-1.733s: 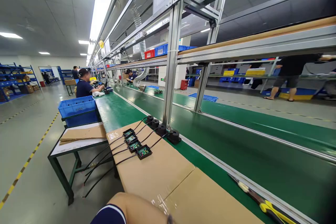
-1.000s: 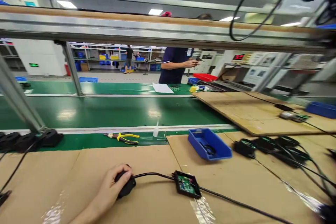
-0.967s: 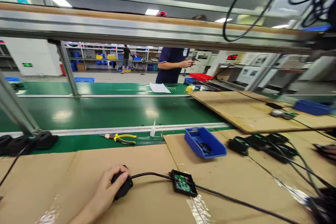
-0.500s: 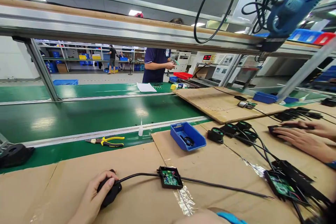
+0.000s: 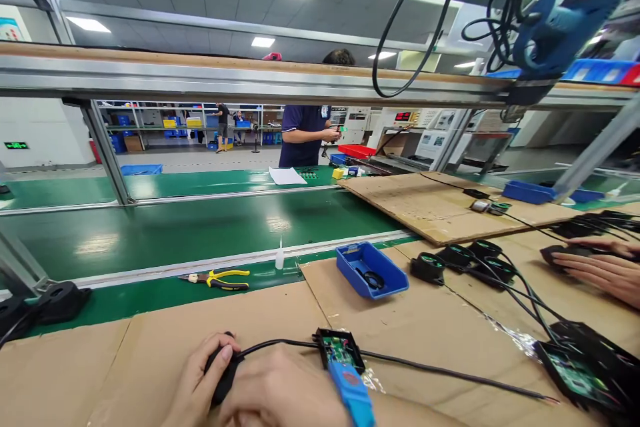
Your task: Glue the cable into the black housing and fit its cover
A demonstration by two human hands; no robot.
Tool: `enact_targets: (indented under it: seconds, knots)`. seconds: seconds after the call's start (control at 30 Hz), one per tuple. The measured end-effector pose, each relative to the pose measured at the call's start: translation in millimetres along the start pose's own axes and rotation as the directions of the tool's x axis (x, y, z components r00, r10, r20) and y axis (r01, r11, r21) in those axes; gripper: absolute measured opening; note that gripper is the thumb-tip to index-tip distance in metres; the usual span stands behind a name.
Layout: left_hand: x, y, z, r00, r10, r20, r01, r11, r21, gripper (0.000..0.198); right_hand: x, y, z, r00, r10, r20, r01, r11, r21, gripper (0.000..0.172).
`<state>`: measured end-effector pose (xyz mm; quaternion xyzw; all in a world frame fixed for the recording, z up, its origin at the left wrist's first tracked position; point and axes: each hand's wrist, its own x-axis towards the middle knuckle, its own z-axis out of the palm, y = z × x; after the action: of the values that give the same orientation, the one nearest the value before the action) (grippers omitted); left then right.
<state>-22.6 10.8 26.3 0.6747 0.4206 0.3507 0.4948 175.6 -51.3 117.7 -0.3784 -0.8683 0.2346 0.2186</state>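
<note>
My left hand point(image 5: 197, 380) is closed round a black plastic housing point(image 5: 226, 380) on the cardboard, thumb on top. My right hand point(image 5: 285, 383), with a blue wrist strap point(image 5: 351, 390), reaches across to the near side of that housing; its fingers are bent down and hidden behind the back of the hand. From the housing a black cable point(image 5: 273, 343) runs to a small open black box with a green circuit board point(image 5: 340, 349) inside. Another cable point(image 5: 450, 372) leaves the box rightward and ends in bare wire tips. The wrist strap partly covers the box.
A blue bin point(image 5: 373, 271) holds black rings. Yellow-handled pliers point(image 5: 220, 279) and a white dropper bottle point(image 5: 279, 257) lie beyond the cardboard. Black round housings point(image 5: 463, 258) and an open box point(image 5: 575, 373) sit right, near a co-worker's hands point(image 5: 600, 267). A blue tool point(image 5: 545, 40) hangs overhead.
My right hand has come in from the bottom edge and moved left to the housing in my left hand. The view has tilted up and turned slightly left.
</note>
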Motion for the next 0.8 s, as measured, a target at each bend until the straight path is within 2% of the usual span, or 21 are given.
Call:
enact_targets:
  seconds: [0.03,0.07,0.1,0.13,0.2,0.3,0.4,0.5,0.57,0.8]
  knots:
    - [0,-1,0.8,1.000,-0.017,-0.025,0.016,1.000,-0.016,0.035,11,14,10,0.997,0.025,0.070,-0.022,0.999,-0.045,0.016]
    - [-1,-1,1.6,0.998,-0.040,-0.050,0.039,0.999,-0.033,0.036,19,26,21,0.983,0.148,0.111,-0.135,0.983,-0.121,0.021]
    - [-1,-1,2.4,0.995,-0.064,-0.074,0.060,0.997,-0.054,0.037,23,36,32,0.970,0.218,0.104,-0.203,0.969,-0.141,0.028]
    - [-2,0,3.3,0.991,-0.084,-0.102,0.076,0.994,-0.084,0.037,24,44,42,0.954,0.288,0.085,-0.277,0.953,-0.122,0.033]
    - [-3,3,4.9,0.983,-0.112,-0.146,0.088,0.983,-0.162,0.037,20,54,59,0.933,0.359,0.009,-0.359,0.932,0.048,0.037]
    - [-5,7,7.8,0.968,-0.135,-0.211,0.079,0.964,-0.254,0.034,12,61,75,0.909,0.415,-0.019,-0.374,0.836,0.401,0.037]
    - [-9,12,13.6,0.968,-0.132,-0.213,0.062,0.949,-0.308,0.033,10,66,85,0.900,0.435,0.037,-0.337,0.639,0.692,0.050]
    - [-15,17,21.4,0.986,-0.121,-0.114,0.073,0.931,-0.359,0.033,10,68,90,0.925,0.363,0.110,-0.271,0.428,0.862,0.070]
    - [-18,20,25.1,0.990,-0.119,-0.074,0.085,0.930,-0.357,0.033,10,66,92,0.939,0.308,0.154,-0.264,0.357,0.896,0.077]
    - [-20,23,25.1,0.985,-0.171,0.008,0.164,0.934,-0.318,0.032,8,57,95,0.917,0.371,0.149,-0.308,0.418,0.855,0.080]
